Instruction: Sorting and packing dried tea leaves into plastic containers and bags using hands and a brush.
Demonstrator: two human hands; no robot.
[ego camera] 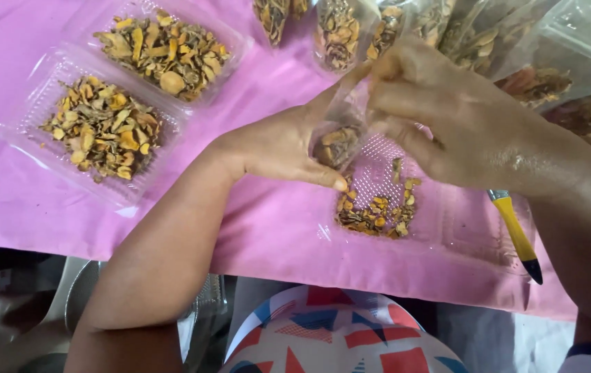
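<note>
A pink cloth [268,228] covers the surface and serves as the landmark here. Along its far edge lies a row of filled clear bags [475,41] of dried yellow-brown pieces. On the cloth's far left part sit two open clear plastic trays [33,131] side by side, each heaped with the same dried slices. Near the cloth's near edge, toward the right, lies a third clear tray [447,221], mostly bare, with a small scatter of dried pieces [377,211] in its left compartment.

Above that tray, over the middle of the cloth, both hands meet on a small clear bag [340,128] partly filled with dried pieces. The left hand [278,148] cups the bag from the side, fingers curled round its lower part, thumb pointing toward the tray. The right hand [440,110] pinches the bag's upper edge between closed fingers.

A yellow-handled tool with a dark tip [516,235] lies at the cloth's near right edge, beside the right wrist.
</note>
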